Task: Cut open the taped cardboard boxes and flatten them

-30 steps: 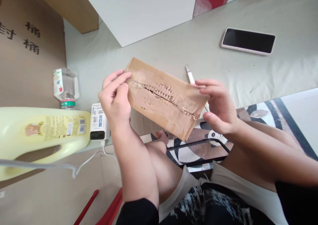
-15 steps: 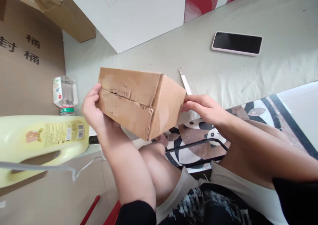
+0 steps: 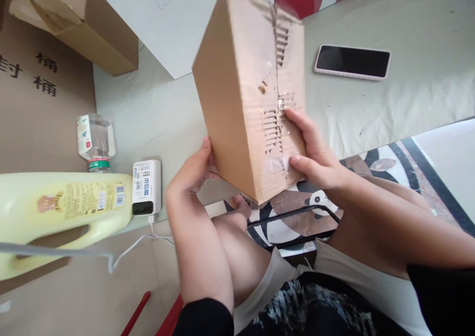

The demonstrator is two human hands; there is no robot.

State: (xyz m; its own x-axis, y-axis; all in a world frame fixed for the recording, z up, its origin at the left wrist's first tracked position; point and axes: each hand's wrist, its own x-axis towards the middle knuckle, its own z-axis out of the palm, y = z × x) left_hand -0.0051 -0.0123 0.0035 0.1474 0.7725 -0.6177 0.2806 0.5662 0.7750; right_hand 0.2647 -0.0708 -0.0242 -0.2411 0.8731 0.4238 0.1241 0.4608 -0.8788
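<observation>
A brown cardboard box [image 3: 230,98] is held up above the pale cloth, tilted with one long edge toward me. Its taped face on the right has a worn seam, rows of torn marks and a small hole. My left hand [image 3: 196,165] grips the lower left side, thumb on the plain face and the other fingers partly hidden. At the taped face, my right hand [image 3: 313,150] presses its thumb and a fingertip near the seam; its remaining fingers are out of sight.
A phone [image 3: 352,62] lies on the cloth [image 3: 419,39] to the right. On the left are a clear bottle [image 3: 97,135], a white power bank [image 3: 147,185] with a cable and a large yellow jug [image 3: 63,197]. Behind stand a white box [image 3: 148,24] and another carton [image 3: 107,34].
The cardboard box has been raised and turned, so its torn, taped face now points right. My right hand has moved onto that face. The power bank has come into full view.
</observation>
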